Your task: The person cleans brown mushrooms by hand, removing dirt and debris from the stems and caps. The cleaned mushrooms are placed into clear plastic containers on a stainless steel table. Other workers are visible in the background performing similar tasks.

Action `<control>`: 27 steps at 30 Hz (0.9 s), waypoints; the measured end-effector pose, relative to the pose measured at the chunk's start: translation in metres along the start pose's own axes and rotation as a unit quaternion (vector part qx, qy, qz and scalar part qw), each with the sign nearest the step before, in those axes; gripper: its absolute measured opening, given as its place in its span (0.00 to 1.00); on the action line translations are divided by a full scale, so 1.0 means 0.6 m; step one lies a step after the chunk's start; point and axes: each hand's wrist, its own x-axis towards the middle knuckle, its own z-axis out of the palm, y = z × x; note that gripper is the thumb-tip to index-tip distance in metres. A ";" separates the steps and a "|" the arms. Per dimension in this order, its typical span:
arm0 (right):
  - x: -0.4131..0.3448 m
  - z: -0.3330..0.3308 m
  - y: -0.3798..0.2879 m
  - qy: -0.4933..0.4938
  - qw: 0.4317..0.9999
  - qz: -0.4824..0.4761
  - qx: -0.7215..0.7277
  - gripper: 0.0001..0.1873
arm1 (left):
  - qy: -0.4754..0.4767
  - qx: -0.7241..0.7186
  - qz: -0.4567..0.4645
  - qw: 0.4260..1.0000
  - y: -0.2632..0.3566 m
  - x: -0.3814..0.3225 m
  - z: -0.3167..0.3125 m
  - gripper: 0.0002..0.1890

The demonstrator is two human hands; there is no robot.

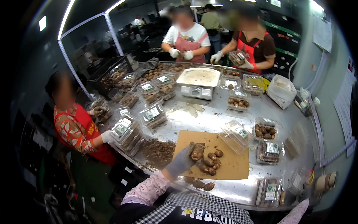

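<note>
My left hand (pixel 180 162), in a grey glove, grips a brown taro corm (pixel 198 151) above a sheet of cardboard (pixel 232 168). Just right of that hand, several smaller taro corms (pixel 211 162) lie in a loose group on the cardboard. A few more corms (pixel 199 184) rest on the metal table by its front edge. At the lower right, my right hand (pixel 307 193) is reached out beside an open clear plastic box (pixel 297 180); its fingers are too dim to make out. An empty-looking clamshell box (pixel 236 135) with a label overlaps the cardboard's right corner.
A scale with a white tray (pixel 198 77) stands mid-table. Filled clamshells (pixel 268 152) sit at right, and stacked ones (pixel 127 130) at left by a co-worker's gloved hand (pixel 107 137). Soil debris (pixel 159 154) lies left of the cardboard. Two co-workers stand across the table (pixel 170 117).
</note>
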 end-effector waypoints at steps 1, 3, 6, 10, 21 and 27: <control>0.011 0.015 -0.010 -0.013 1.000 0.011 0.021 0.17 | 0.025 -0.045 -0.038 0.998 0.009 -0.013 -0.012 0.25; -0.009 0.009 0.000 -0.013 0.996 0.049 0.073 0.17 | 0.008 -0.305 -0.177 0.936 -0.006 -0.006 -0.016 0.25; -0.025 0.021 -0.012 -0.039 0.988 0.088 0.124 0.17 | -0.032 -0.427 -0.270 0.862 -0.033 -0.017 -0.051 0.25; 0.028 -0.052 0.022 -0.023 0.994 -0.049 -0.092 0.17 | 0.018 0.021 -0.285 0.958 -0.048 0.001 -0.062 0.30; -0.458 0.236 -0.575 0.134 0.658 -0.723 -0.164 0.40 | -0.133 -0.473 -0.244 0.836 0.056 0.152 -0.077 0.28; -0.574 0.397 -0.695 0.126 0.442 -0.880 -0.119 0.26 | -0.211 -0.587 -0.233 0.746 0.095 0.171 -0.173 0.30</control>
